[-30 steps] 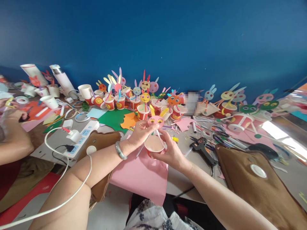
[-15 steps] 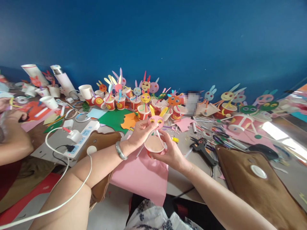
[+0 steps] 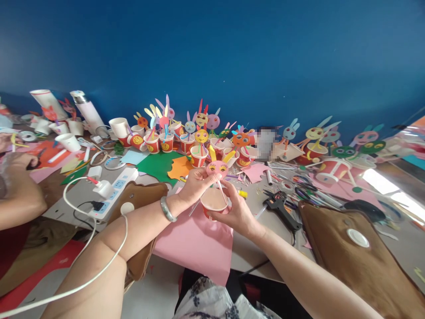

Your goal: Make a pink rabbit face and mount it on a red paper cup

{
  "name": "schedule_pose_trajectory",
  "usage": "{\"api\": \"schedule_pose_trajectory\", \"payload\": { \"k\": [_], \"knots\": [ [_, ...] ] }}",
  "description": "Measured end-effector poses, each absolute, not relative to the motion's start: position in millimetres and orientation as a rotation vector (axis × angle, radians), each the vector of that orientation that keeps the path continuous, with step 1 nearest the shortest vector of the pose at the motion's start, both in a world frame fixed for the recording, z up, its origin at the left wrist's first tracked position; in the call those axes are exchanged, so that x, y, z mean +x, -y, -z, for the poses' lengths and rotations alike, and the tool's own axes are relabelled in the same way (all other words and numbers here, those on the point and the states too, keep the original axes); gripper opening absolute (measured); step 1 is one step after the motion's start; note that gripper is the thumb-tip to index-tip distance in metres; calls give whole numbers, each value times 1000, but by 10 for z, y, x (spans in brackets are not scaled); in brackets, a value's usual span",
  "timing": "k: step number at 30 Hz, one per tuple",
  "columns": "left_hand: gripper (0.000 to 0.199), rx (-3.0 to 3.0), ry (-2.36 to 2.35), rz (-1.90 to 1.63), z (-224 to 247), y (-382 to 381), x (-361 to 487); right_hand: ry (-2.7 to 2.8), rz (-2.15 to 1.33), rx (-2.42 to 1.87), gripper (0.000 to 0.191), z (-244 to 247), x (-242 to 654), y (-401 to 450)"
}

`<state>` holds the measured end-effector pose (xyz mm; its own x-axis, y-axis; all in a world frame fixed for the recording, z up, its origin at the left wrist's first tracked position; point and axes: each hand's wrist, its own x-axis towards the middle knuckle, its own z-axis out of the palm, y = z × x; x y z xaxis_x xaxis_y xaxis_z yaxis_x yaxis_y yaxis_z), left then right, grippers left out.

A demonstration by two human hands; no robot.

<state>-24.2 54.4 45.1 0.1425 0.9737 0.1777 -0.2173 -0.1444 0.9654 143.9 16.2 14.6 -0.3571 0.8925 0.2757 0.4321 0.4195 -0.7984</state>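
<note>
My left hand (image 3: pixel 196 182) pinches a pink paper rabbit head (image 3: pixel 216 169) with yellow ears and drawn eyes, thumb on its front. A thin pale strip or stick runs from the head down to a paper cup (image 3: pixel 214 200). My right hand (image 3: pixel 239 212) is closed around the right side of this cup, thumb low on its front and fingers behind the rim. Beneath the cup lies a pink paper sheet (image 3: pixel 195 248) at the table's front edge.
Finished rabbit cups (image 3: pixel 199 153) line the blue wall. A black glue gun (image 3: pixel 282 210) and a brown hot-water bag (image 3: pixel 332 239) lie right; a power strip (image 3: pixel 116 190) with a white cable lies left. Another person's arm (image 3: pixel 20 190) is at far left.
The rabbit head has tilted and dropped slightly toward the cup in my left hand, its ears leaning more to the right. My right hand and the cup have hardly moved.
</note>
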Motion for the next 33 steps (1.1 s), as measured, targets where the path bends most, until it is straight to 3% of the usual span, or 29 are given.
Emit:
{"api": "schedule_pose_trajectory", "payload": {
  "k": [18,33],
  "knots": [
    [36,1238,-815,-1239,-478,-532,-236,1890,-832,-1126,86,-154,1434,-170],
    [44,1267,-841,-1350,-449,-557,-252,1980,-769,-1167,88,-97,1463,-174]
  ]
}}
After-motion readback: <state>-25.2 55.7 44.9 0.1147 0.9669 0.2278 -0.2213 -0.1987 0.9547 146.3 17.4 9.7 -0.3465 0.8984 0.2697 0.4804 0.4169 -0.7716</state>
